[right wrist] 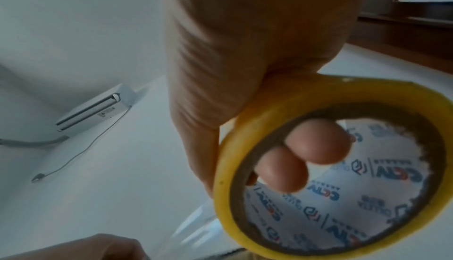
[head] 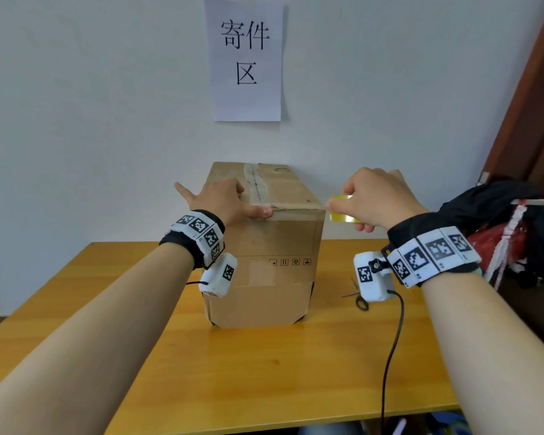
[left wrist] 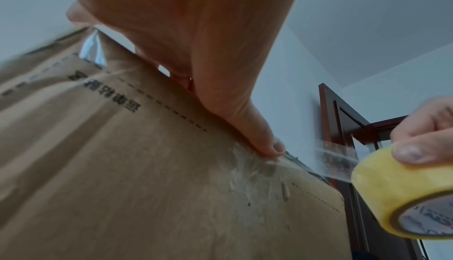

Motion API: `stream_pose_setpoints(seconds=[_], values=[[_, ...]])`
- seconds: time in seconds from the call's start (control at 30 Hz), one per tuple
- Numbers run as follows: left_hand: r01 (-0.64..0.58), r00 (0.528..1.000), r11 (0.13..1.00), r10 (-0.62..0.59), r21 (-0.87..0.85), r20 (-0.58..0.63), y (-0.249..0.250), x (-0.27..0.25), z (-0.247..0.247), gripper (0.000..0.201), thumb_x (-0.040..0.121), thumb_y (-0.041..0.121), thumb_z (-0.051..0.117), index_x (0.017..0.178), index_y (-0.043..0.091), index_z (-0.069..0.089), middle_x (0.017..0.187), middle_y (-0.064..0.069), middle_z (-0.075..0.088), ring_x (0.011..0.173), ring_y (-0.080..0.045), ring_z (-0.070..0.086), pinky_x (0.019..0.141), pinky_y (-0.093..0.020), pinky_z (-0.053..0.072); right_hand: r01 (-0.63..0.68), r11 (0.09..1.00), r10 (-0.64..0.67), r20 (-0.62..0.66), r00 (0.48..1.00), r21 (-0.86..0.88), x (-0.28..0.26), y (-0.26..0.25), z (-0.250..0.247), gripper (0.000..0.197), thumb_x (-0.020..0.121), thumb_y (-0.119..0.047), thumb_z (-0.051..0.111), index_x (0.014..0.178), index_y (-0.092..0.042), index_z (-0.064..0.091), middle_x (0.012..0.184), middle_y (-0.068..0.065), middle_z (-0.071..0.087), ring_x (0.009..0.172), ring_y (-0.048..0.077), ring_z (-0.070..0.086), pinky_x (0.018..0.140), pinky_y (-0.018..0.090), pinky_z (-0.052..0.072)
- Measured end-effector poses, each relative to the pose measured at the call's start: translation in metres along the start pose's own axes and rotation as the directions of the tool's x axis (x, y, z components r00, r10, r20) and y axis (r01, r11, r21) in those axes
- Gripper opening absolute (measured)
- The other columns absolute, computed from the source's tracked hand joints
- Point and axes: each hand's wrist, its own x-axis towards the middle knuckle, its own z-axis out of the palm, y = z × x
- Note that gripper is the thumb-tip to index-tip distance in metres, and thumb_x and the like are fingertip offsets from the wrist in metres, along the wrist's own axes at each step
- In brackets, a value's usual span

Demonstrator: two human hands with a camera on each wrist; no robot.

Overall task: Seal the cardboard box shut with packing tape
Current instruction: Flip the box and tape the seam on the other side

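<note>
A tall cardboard box (head: 264,271) stands upright on the wooden table (head: 264,372), with a clear tape strip (head: 256,186) along its top seam. My left hand (head: 233,199) lies on the box top, its thumb (left wrist: 267,144) pressing a tape end down at the top front edge. My right hand (head: 358,208) grips a yellow tape roll (head: 346,211) beside the box's right front corner, with fingers (right wrist: 294,167) curled through the core. A short stretch of clear tape (left wrist: 335,159) runs from the roll (left wrist: 402,196) toward the box edge.
Scissors (head: 357,296) lie on the table right of the box. A dark bag with red items (head: 515,230) sits at the table's right end, before a brown door frame (head: 534,105). A paper sign (head: 245,58) hangs on the wall behind.
</note>
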Motion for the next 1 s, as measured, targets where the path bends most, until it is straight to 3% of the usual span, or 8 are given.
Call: stream_pose_setpoints(seconds=[0.3, 0.5, 0.63, 0.87, 1.0], values=[[0.006, 1.0, 1.0, -0.006, -0.007, -0.008, 0.0, 0.001, 0.001, 0.083, 0.055, 0.094, 0.054, 0.114, 0.036, 0.057, 0.117, 0.016, 0.063, 0.121, -0.015, 0.055, 0.108, -0.072, -0.015, -0.093, 0.995, 0.091, -0.058, 0.994, -0.027, 0.016, 0.019, 0.015, 0.033, 0.088, -0.052, 0.06, 0.091, -0.021, 0.067, 0.051, -0.002, 0.067, 0.053, 0.015, 0.067, 0.089, 0.038, 0.033], [0.007, 1.0, 1.0, -0.008, -0.015, -0.028, 0.0, 0.0, 0.002, 0.081, 0.056, 0.094, 0.055, 0.113, 0.035, 0.057, 0.118, 0.017, 0.063, 0.122, -0.014, 0.054, 0.108, -0.072, -0.015, -0.145, 0.989, 0.146, -0.036, 0.989, 0.034, 0.029, 0.031, 0.033, 0.041, 0.085, -0.055, 0.061, 0.07, -0.018, 0.067, 0.046, -0.003, 0.065, 0.047, 0.014, 0.065, 0.088, 0.04, 0.034], [0.01, 0.999, 1.0, -0.011, -0.028, -0.034, 0.0, -0.001, 0.003, 0.078, 0.058, 0.093, 0.055, 0.112, 0.036, 0.057, 0.115, 0.018, 0.063, 0.12, -0.013, 0.054, 0.108, -0.071, -0.016, -0.147, 0.987, 0.149, -0.026, 0.989, 0.059, 0.034, 0.035, 0.038, 0.042, 0.085, -0.054, 0.061, 0.067, -0.017, 0.066, 0.045, -0.002, 0.065, 0.046, 0.015, 0.064, 0.087, 0.04, 0.033], [0.028, 0.996, 0.998, -0.033, -0.059, -0.084, -0.011, 0.01, 0.006, 0.055, 0.076, 0.085, 0.046, 0.106, 0.041, 0.06, 0.1, 0.025, 0.06, 0.12, -0.01, 0.056, 0.107, -0.071, -0.015, -0.145, 0.988, 0.146, -0.009, 0.989, 0.059, 0.041, 0.036, 0.049, 0.044, 0.084, -0.056, 0.061, 0.064, -0.017, 0.066, 0.041, -0.004, 0.062, 0.048, 0.014, 0.064, 0.087, 0.041, 0.034], [0.03, 0.989, 0.999, -0.032, -0.017, -0.144, -0.014, 0.01, 0.009, 0.041, 0.091, 0.066, 0.048, 0.116, 0.037, 0.061, 0.109, 0.02, 0.067, 0.12, -0.014, 0.057, 0.108, -0.072, -0.014, -0.153, 0.988, 0.151, 0.042, 0.988, 0.038, 0.042, 0.036, 0.052, 0.049, 0.083, -0.057, 0.059, 0.055, -0.017, 0.063, 0.04, -0.005, 0.061, 0.045, 0.015, 0.063, 0.088, 0.042, 0.032]])
